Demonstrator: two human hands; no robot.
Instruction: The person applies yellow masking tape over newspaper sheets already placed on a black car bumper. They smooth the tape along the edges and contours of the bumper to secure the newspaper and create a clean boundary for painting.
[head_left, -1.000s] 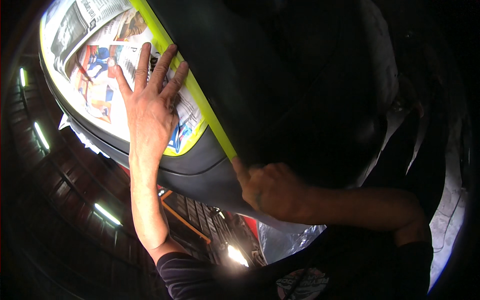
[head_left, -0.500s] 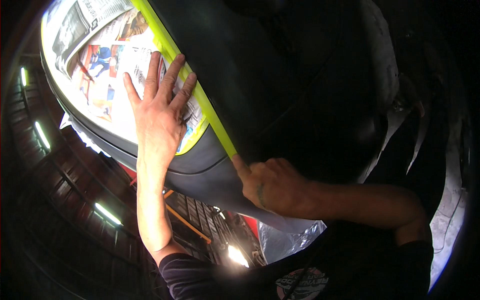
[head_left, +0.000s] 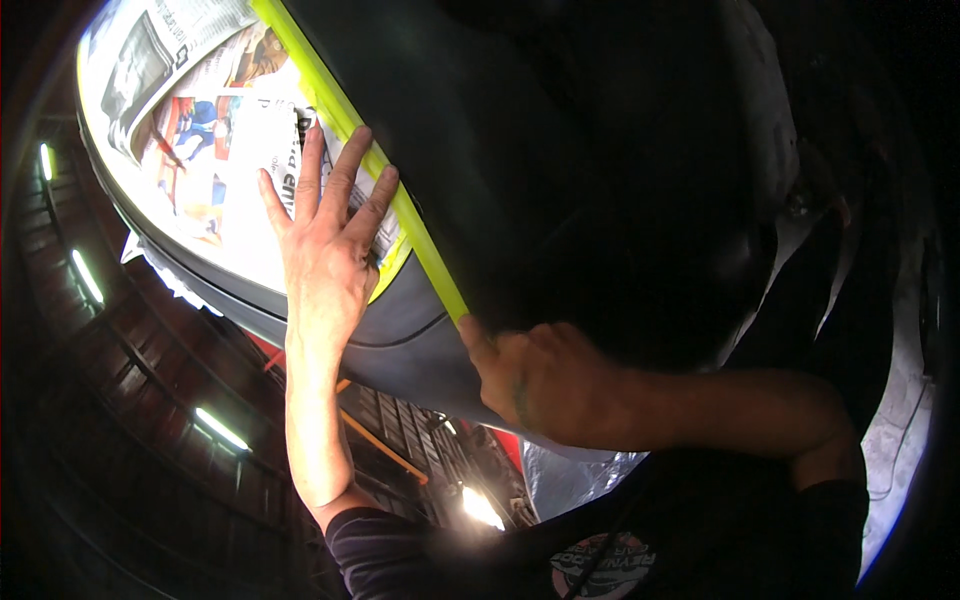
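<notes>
Fingers spread, the left hand (head_left: 330, 265) lay over newspaper (head_left: 245, 150) and yellow masking tape (head_left: 425, 250) beside the dark panel (head_left: 590, 190); the right hand (head_left: 550, 380), grip hidden, extended one finger, apparently anchoring the tape's end

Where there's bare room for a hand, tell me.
Bare-looking: the dim black panel right of the yellow-green tape, above the right hand; the grey panel between it and the left hand. Crowded: along the tape where both hands reach, and the newspaper the left overlaps.
</notes>
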